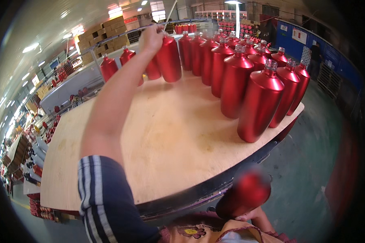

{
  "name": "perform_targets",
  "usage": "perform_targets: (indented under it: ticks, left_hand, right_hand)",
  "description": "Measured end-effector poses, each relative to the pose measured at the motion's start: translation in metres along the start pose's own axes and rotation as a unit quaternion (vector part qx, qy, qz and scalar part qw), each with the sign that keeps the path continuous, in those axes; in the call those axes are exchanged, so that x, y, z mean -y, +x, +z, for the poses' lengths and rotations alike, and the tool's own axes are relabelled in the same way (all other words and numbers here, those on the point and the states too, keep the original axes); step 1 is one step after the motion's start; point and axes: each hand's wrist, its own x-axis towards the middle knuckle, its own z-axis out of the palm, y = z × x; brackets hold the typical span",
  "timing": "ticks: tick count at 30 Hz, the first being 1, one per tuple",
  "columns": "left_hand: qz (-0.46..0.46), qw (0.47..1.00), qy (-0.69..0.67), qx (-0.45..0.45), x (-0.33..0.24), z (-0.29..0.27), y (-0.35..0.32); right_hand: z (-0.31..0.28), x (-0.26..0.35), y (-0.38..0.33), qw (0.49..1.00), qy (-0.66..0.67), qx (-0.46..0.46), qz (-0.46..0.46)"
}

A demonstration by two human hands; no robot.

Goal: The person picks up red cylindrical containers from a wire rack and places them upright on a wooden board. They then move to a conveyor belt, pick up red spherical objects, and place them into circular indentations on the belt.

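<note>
My left arm stretches out over the wooden tabletop. At its far side my left hand is closed at the neck of a glossy red bottle, which stands upright on the wood; the fingers hide its mouth. Close to my body, past the near edge of the table, my right hand is closed around the lower part of another red bottle. That one is tilted, and its top end is blurred. Much of the right hand is hidden behind it.
Several red bottles with clear necks, such as the nearest one, stand packed along the right side. A few more, including one red bottle, are at the far left. Stacked cardboard boxes and a blue partition lie beyond.
</note>
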Motion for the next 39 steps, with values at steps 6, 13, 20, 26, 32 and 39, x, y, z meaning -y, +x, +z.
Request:
perform_targets:
  ticks: [6,13,20,26,32,39]
  left_hand:
    - [-0.056,0.991,0.114,0.04,0.009,0.066,0.007]
    - [-0.099,0.983,0.152,0.041,0.005,0.084,0.012]
    - [-0.103,0.97,0.206,0.083,-0.001,0.085,0.025]
    - [-0.062,0.983,0.14,0.099,0.027,0.087,0.025]
    - [0.01,0.994,0.104,0.035,-0.048,0.041,0.006]
    - [0.153,0.745,-0.42,0.496,-0.201,-0.092,-0.18]
  right_hand:
    - [0.001,0.019,-0.016,0.989,0.065,-0.133,0.03]
    - [-0.007,0.018,-0.019,0.985,0.054,-0.153,0.062]
    - [-0.014,0.014,-0.023,0.984,0.043,-0.158,0.07]
    - [-0.019,0.008,-0.024,0.986,0.036,-0.152,0.058]
    - [-0.023,0.032,0.009,0.99,-0.017,-0.109,-0.093]
    - [0.015,0.154,0.097,0.971,-0.132,-0.109,-0.164]
